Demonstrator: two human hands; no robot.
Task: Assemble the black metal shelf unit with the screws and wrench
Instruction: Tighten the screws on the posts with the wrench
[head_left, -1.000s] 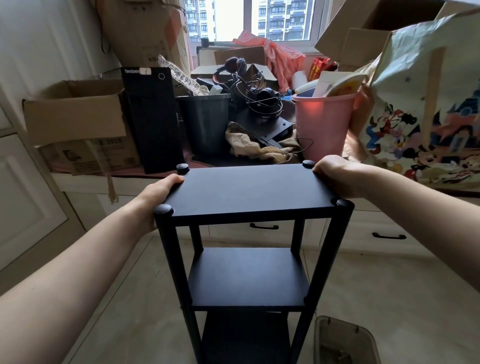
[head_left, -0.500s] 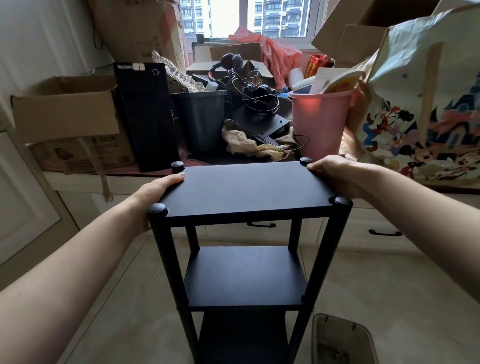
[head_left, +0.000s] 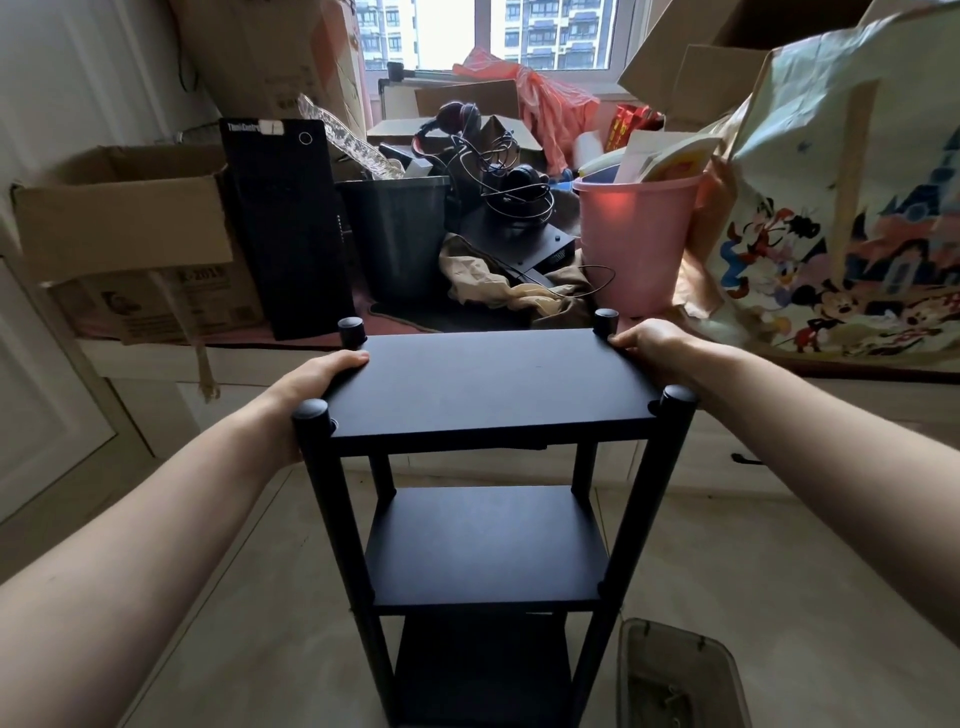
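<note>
The black metal shelf unit (head_left: 483, 395) stands upright on the floor in front of me, with three boards between four round posts capped at the top. My left hand (head_left: 311, 379) grips the left edge of the top board, thumb lying on its surface. My right hand (head_left: 649, 348) grips the right edge near the far right post. No screws or wrench are in sight.
A cluttered counter (head_left: 519, 358) runs behind the shelf with a cardboard box (head_left: 130, 228), a black computer tower (head_left: 285, 228), a dark bin (head_left: 400, 234), a pink bucket (head_left: 634, 239) and a cartoon-print bag (head_left: 841, 218). A clear plastic tub (head_left: 675, 675) sits on the floor at lower right.
The shelf has shifted a little to the left in view and the view has tilted slightly. Both hands keep their hold on the top board's edges.
</note>
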